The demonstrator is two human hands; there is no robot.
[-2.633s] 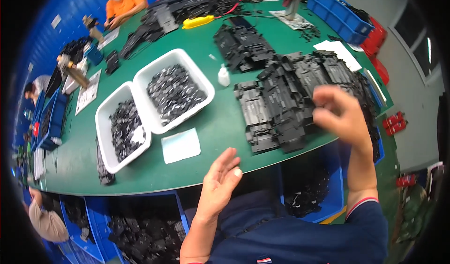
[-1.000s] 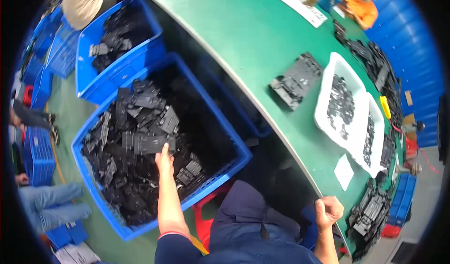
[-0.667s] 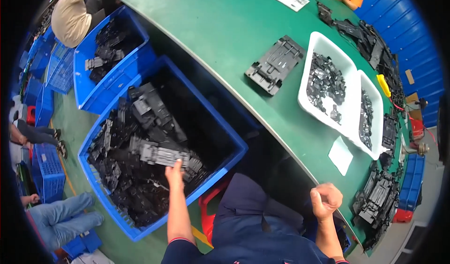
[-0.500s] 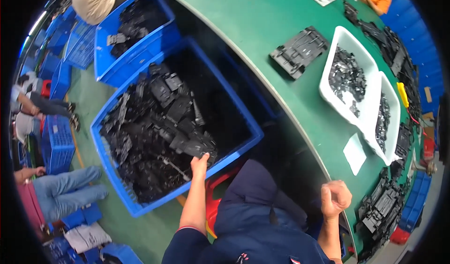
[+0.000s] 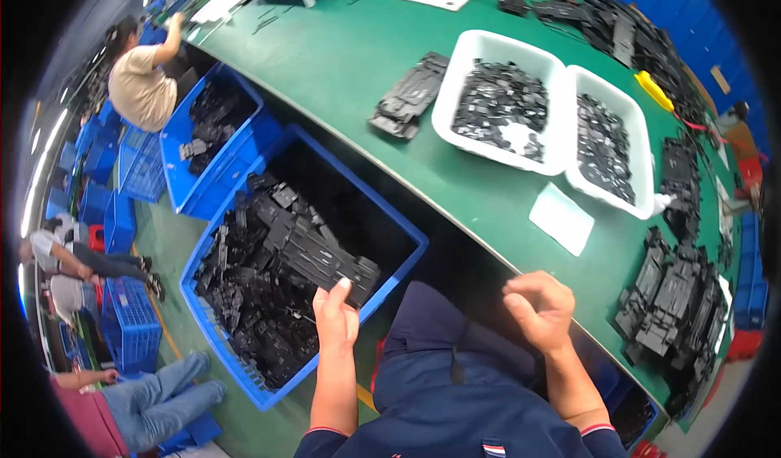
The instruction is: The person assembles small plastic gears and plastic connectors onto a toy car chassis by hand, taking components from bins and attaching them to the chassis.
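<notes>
My left hand (image 5: 337,316) is closed on the near end of a long black plastic chassis part (image 5: 313,255), thumb on top. The part is held over the blue crate (image 5: 399,275), tilted, its far end above a heap of similar black parts (image 5: 252,295). Beside the table edge hovers my right hand (image 5: 543,307), its fingers loosely curled and the thumb apart, with nothing visible in it. Another black chassis part (image 5: 411,96) lies on the green table left of two white tubs (image 5: 553,161) of small black pieces.
A white sheet (image 5: 563,218) lies on the table in front of the tubs. Stacked black chassis parts (image 5: 671,295) sit at the right. Behind my crate is a second blue crate (image 5: 191,189) of black parts. A person (image 5: 142,84) works at the table's far left.
My left hand has raised the chassis part from the heap. My right hand has moved left and its fingers have loosened. The view has turned, shifting the table and tubs leftward.
</notes>
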